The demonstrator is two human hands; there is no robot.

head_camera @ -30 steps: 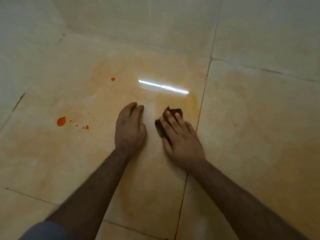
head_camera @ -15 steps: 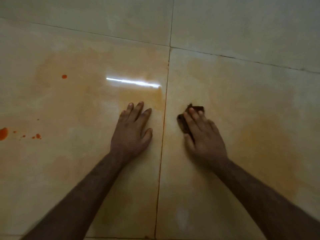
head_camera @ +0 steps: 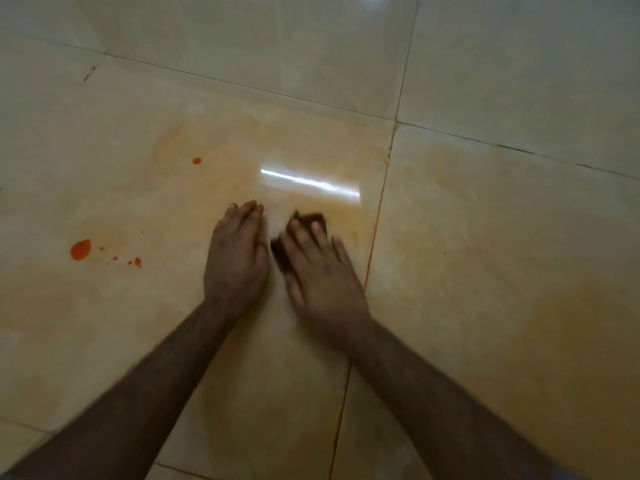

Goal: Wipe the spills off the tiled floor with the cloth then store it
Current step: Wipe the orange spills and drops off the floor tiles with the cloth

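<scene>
The small dark brown cloth [head_camera: 304,233] lies on the shiny cream tiled floor [head_camera: 485,237], mostly hidden under the right hand [head_camera: 320,271]. The right hand presses down on the cloth with straight fingers spread flat over it, and only the far edge and the left edge of the cloth peek out. This hand looks a bit blurry. Just beside it, the left hand [head_camera: 235,261] rests flat on the floor with its fingers straight and close together, holding nothing. The two hands are very near each other but I cannot tell if they touch. A thin orange line of grout [head_camera: 375,233] runs just to the right of the right hand. The tile under both hands has a pale orange smear. Well off to the left sits a big round orange-red spill [head_camera: 80,249], with a few tiny orange drops [head_camera: 135,261] near it. One more small orange spot [head_camera: 196,161] sits farther away, up and to the left of the left hand. A bright white streak of light [head_camera: 310,183] shines on the floor just past the fingers.
</scene>
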